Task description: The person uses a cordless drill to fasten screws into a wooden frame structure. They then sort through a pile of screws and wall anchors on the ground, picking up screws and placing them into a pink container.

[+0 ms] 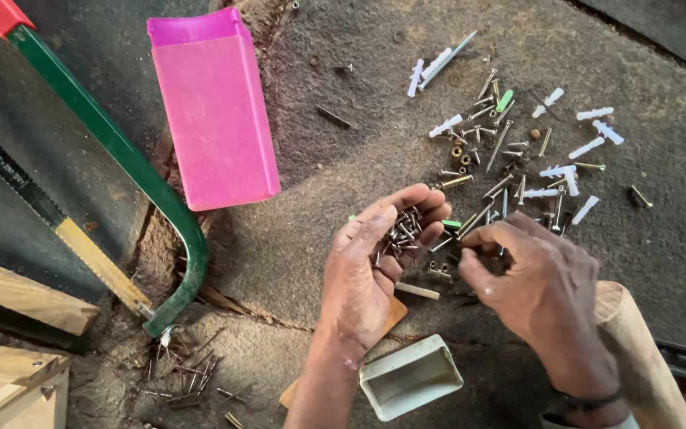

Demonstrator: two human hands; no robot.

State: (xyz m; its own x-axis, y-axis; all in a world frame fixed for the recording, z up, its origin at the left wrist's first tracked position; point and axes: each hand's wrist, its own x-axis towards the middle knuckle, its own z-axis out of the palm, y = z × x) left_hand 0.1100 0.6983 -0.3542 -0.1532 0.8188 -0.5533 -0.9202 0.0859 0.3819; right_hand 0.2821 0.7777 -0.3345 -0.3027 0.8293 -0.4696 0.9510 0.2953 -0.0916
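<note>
A: Fingers (470, 242) of the right hand (537, 282) pinching narrow, tips closing low over the heap (510, 171). Holding something? Cannot tell; whatever sits between thumb and forefinger is too small to make out.

B: Left hand (363, 270) lying palm-up, fingers curling half-open into a cup, carrying a clutch of screws (402, 233).

A: Sitting where, against the pinch?

B: Just beside it, off to the right hand's own left and a touch further from the body. Fingertips of the two hands nearly meeting, only a narrow gap showing.

A: And the loose stuff?

B: Spreading on the ground beyond both hands, up and to the right: screws mixed with white plugs (589, 147), one green plug (504, 101). Long axes pointing every way, many slanting from lower left to upper right.

A: Nearer hand?

B: Right one, reaching straight over the near edge of the heap. Left one resting at the heap's left margin, serving as the holder.

A: Anything else close by?

B: Small white tray (410, 377) lying near the left wrist, toward the body. Pink box (214, 111) well apart to the upper left, beside a green hacksaw (121, 151). Rusty nails (184, 373) scattering below the saw's end.
</note>
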